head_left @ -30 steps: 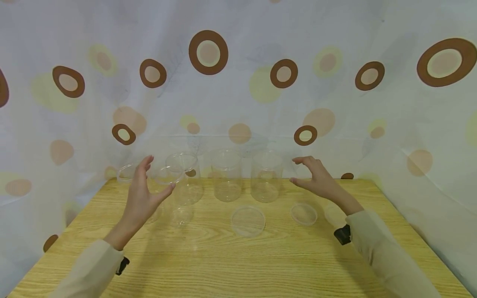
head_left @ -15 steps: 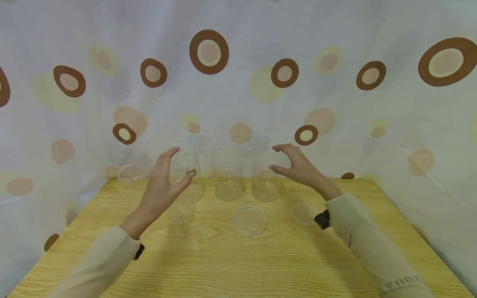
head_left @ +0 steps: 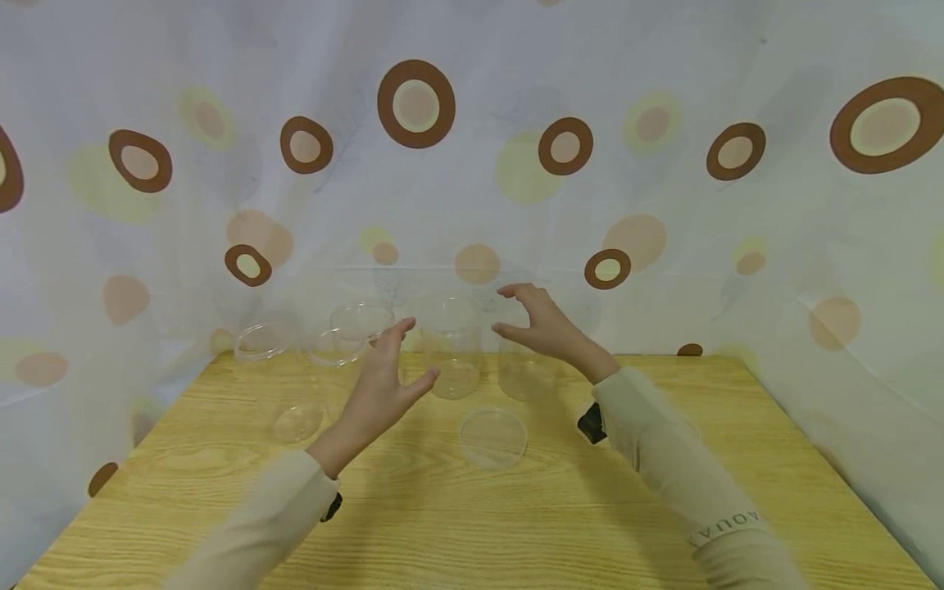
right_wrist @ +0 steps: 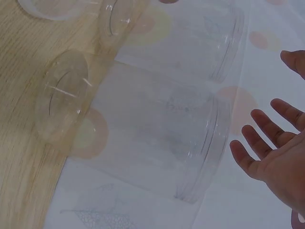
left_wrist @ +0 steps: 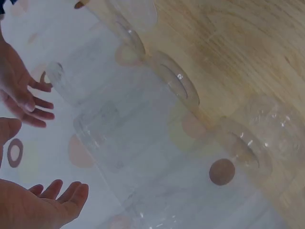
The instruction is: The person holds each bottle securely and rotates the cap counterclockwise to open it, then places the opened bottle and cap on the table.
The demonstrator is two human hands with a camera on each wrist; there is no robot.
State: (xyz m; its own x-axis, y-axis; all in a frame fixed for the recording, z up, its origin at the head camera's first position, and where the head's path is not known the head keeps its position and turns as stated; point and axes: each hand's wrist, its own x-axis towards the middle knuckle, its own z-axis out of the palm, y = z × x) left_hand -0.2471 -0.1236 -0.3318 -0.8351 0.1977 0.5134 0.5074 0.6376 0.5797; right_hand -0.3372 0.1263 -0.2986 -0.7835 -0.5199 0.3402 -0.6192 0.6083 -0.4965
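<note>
My left hand [head_left: 376, 381] hovers in front of the clear jars at the left, fingers and thumb spread apart and nothing between them. Level with the right-hand clear jar [head_left: 525, 377], my right hand [head_left: 546, 326] is raised, thumb and fingers apart, covering part of that jar. Between the hands a middle clear jar [head_left: 451, 360] stands upright. Behind my left hand is another tall jar [head_left: 361, 315]. In the right wrist view my right hand [right_wrist: 281, 157] is held beside the rim of a clear jar [right_wrist: 147, 129]. The left wrist view shows my left hand [left_wrist: 40, 205] with bent fingers.
Two more clear jars, one with its rim [head_left: 261, 340] at the far left, stand nearer the front. A clear round lid [head_left: 492, 440] lies on the wooden table [head_left: 472, 524]. Behind the table hangs a patterned curtain [head_left: 472, 197].
My left hand has moved right across the front of the left jars, and my right hand has moved left to the right-hand jar. The jars and the middle lid have stayed put.
</note>
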